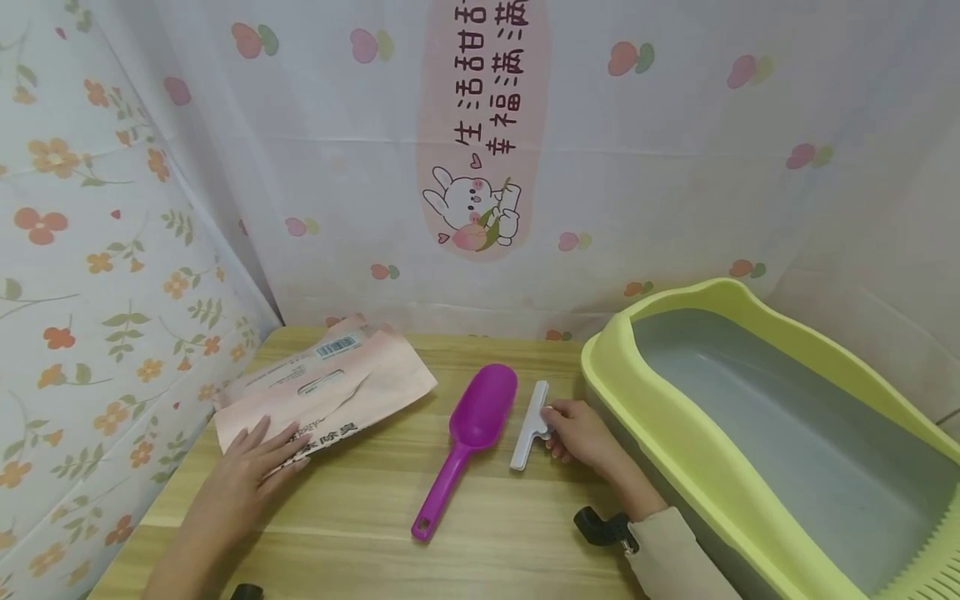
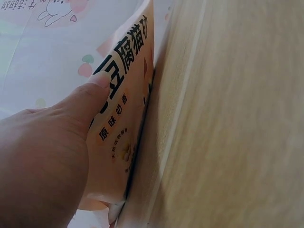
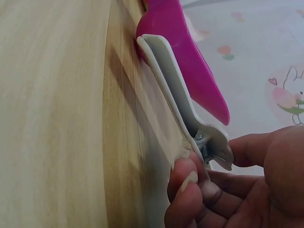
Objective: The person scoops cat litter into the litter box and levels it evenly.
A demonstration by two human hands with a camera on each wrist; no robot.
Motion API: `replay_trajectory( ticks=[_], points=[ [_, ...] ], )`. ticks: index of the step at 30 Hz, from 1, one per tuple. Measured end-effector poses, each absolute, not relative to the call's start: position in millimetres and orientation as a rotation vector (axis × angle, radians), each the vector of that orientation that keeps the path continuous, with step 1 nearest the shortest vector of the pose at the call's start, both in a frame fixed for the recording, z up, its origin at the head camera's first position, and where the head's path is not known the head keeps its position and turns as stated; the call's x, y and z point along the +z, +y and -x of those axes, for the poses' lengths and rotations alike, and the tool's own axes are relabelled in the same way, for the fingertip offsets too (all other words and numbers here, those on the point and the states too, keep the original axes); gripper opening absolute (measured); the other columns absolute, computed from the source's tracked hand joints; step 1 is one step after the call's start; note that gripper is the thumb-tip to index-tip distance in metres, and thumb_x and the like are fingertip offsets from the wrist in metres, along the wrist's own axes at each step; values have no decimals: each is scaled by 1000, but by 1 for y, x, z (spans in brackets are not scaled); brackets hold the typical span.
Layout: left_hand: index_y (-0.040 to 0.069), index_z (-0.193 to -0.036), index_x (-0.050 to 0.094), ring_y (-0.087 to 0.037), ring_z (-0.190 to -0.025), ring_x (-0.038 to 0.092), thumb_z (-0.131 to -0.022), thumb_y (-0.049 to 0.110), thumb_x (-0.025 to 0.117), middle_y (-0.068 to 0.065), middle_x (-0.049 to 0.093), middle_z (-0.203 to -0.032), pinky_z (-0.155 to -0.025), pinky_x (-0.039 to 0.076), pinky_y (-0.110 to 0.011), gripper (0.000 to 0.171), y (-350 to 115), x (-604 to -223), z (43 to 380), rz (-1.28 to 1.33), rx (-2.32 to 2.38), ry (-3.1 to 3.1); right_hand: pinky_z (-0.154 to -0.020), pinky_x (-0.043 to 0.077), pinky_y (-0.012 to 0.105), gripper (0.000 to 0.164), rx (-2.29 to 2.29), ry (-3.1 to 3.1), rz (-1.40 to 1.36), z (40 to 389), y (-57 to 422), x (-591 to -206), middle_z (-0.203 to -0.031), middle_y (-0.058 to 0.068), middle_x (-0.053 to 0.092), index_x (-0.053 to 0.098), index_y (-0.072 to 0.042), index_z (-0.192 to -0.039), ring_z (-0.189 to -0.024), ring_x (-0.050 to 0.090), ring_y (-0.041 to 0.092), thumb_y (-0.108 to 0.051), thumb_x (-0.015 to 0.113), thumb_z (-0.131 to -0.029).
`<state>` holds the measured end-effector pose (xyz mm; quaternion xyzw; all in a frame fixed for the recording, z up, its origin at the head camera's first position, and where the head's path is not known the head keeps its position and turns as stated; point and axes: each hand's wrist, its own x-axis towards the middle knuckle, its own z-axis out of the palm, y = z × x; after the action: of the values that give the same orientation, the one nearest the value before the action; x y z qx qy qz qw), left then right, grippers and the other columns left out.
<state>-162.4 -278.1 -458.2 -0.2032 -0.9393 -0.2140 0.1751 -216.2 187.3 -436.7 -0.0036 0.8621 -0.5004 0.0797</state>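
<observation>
Closest to me, at the bottom of the head view, were the beige sleeve (image 1: 678, 554) on my right arm and the black wrist fitting (image 1: 600, 527) beside its cuff. With my right hand (image 1: 581, 433) I had the white clip (image 1: 529, 427) by its handles, thumb on one side and fingertips on the other; I couldn't tell whether the clip touched the counter (image 1: 480, 558). My left hand (image 1: 251, 471) grasped nothing: its fingers lay spread over the pink bag (image 1: 330, 387), which was at the counter's back left corner, and its thumb rested on the printed front. Between bag and clip lay the purple scoop (image 1: 480, 408), bowl toward the back edge. The yellow-rimmed tray (image 1: 675, 392) stood along the right edge. I judged the step in hand to be taking up the clip; the next move seemed to call for a firm pinch and a lift clear of the scoop, while I steadied the bag.
</observation>
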Motion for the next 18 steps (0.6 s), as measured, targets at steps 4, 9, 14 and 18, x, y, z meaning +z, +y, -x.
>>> replay_trajectory(
  ticks=[4, 9, 14, 18],
  points=[
    [18, -128, 71, -55, -137, 43, -91, 15, 69, -15, 64, -138, -130, 6, -39, 38, -280, -460, 163, 614, -583, -2638, -45, 47, 25, 28, -1490, 2583, -3, 217, 187, -439, -62, 3, 60, 67, 3, -96, -50, 55, 11, -18, 51, -104],
    [18, -129, 71, -54, -139, 41, -92, 18, 69, -13, 63, -139, -130, 4, -37, 37, -278, -458, 163, 582, -600, -2667, -46, 45, 25, 28, -1469, 2594, -6, 220, 188, -443, -61, 3, 60, 68, 2, -95, -50, 56, 12, -19, 51, -104],
    [17, -129, 70, -54, -141, 40, -93, 22, 70, -13, 63, -140, -130, 8, -45, 37, -277, -456, 161, 537, -630, -2686, -44, 45, 25, 27, -1417, 2645, 25, 222, 187, -447, -60, 4, 61, 68, 2, -94, -49, 55, 12, -18, 52, -103],
    [17, -129, 71, -54, -140, 40, -92, 21, 70, -14, 63, -140, -130, 8, -45, 37, -276, -455, 161, 536, -630, -2691, -44, 46, 26, 27, -1385, 2683, 32, 221, 186, -449, -59, 5, 63, 69, 2, -97, -49, 56, 12, -19, 53, -102]
  ],
)
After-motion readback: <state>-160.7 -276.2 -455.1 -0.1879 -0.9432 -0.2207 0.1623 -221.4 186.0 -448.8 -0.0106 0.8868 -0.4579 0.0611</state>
